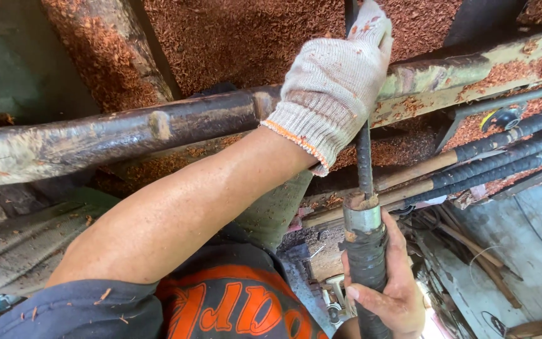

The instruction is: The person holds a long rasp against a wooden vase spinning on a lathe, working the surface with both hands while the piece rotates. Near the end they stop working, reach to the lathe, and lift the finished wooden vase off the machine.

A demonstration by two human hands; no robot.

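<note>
A long turning tool (365,207) is being held upright in the middle of the view, in front of a dark wooden workpiece (127,132) lying crosswise. Its handle is being seen as wrapped in black ribbed tape, topped by a dull metal ferrule, from which a thin dark steel shaft is rising. The handle is being gripped by the bare right hand (390,282), fingers closed tightly around the tape. The shaft is being clasped higher up by the left hand (334,88), which is being covered by a white knitted glove with an orange cuff edge; its fingers are curled together about the steel. Reddish sawdust (252,37) is being seen behind. Similar taped tools (509,150) are being kept to the right.
</note>
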